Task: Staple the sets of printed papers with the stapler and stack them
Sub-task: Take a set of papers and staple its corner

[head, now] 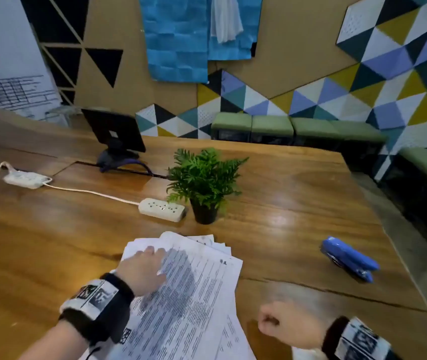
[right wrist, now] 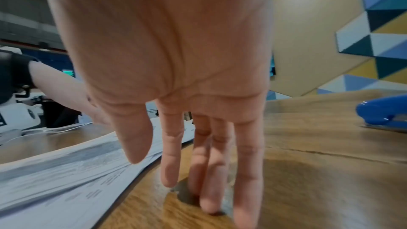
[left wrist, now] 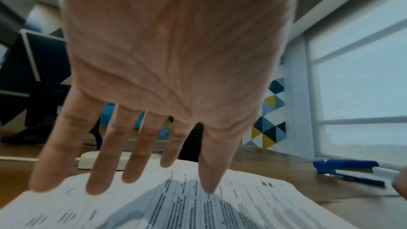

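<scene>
A fanned pile of printed papers (head: 194, 289) lies on the wooden table (head: 298, 216) in front of me. My left hand (head: 144, 268) rests flat on the pile's upper left part, fingers straight and spread (left wrist: 141, 145) over the sheets (left wrist: 242, 206). My right hand (head: 282, 326) is just right of the pile and holds nothing. Its straight fingers (right wrist: 207, 171) point down and touch the bare wood beside the paper edge (right wrist: 66, 180). A blue stapler (head: 350, 258) lies untouched on the table to the right, also visible as the stapler (left wrist: 345, 168) in the left wrist view and the stapler (right wrist: 383, 111) in the right wrist view.
A small potted fern (head: 204, 183) and a white power strip (head: 161, 209) stand just beyond the papers. A second power strip (head: 25, 179) and a dark screen on a stand (head: 115, 133) sit further back left. The table's edge runs close behind the stapler. Green stools (head: 272, 126) line the wall.
</scene>
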Available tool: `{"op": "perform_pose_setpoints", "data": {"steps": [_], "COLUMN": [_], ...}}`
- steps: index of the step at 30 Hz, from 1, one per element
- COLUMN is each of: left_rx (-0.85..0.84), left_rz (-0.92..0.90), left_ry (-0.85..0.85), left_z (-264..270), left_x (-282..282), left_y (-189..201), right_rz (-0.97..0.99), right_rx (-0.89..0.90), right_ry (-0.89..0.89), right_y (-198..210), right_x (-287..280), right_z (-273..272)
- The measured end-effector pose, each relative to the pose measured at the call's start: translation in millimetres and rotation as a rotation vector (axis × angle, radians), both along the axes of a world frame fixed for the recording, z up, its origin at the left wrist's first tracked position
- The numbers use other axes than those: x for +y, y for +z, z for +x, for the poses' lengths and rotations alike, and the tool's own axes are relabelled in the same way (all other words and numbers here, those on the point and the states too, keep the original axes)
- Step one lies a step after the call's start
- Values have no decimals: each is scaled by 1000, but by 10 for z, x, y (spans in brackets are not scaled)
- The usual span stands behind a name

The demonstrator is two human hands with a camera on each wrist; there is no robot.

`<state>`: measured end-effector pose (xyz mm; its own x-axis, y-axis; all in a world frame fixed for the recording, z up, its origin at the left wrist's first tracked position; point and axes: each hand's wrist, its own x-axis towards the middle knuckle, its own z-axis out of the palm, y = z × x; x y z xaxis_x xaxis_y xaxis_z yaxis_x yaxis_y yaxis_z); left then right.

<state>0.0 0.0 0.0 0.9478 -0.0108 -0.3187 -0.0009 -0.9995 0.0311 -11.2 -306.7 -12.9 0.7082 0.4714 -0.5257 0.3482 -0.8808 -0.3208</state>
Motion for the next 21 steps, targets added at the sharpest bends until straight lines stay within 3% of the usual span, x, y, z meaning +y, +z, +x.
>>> {"op": "perform_pose_setpoints", "data": {"steps": [3, 8, 14, 21], "left_rx": [2, 81, 53, 11], "left_rz": [76, 48, 40, -166], "left_ry": [25, 86, 194, 365], "left_z": [-62, -214, -317, -316], "left_x": [77, 126, 117, 94], "left_y": [-126, -395, -414, -389], "right_rz": [-66, -120, -197, -107], "right_rx": [-29, -72, -55, -124], "right_ry": [38, 4, -21, -152], "right_y": [-15, -38, 42, -119], "right_x": [63, 313, 555, 599], "right_z": [-11, -161, -367, -556]}}
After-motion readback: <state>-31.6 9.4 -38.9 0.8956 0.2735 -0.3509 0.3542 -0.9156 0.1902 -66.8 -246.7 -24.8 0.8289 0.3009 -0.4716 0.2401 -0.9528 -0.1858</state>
